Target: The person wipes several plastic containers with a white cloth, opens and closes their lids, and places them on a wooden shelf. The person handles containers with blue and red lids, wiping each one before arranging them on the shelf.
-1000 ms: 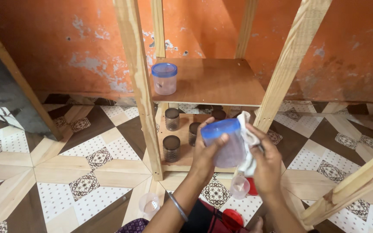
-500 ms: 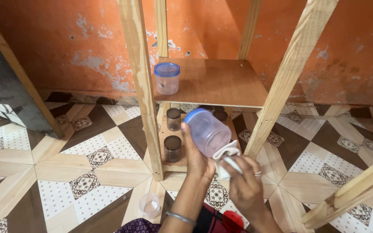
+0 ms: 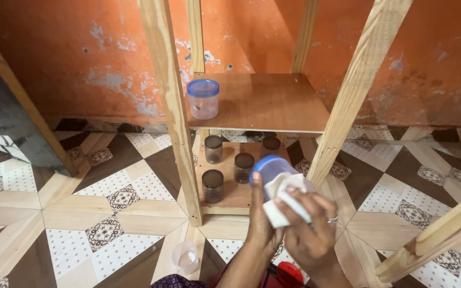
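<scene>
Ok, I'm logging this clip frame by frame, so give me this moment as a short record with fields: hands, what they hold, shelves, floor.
left hand: left hand grips the blue-lidded jar from below
right hand: right hand presses a white cloth against the jar
upper shelf: one clear jar with blue lid near the left edge of the upper shelf
lower shelf: four dark-lidded jars upright on the lower shelf
floor: open clear container on patterned tiles; red lid near the person

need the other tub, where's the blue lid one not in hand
In the head view, the blue-lidded tub stands on the upper shelf, left front corner.
</scene>
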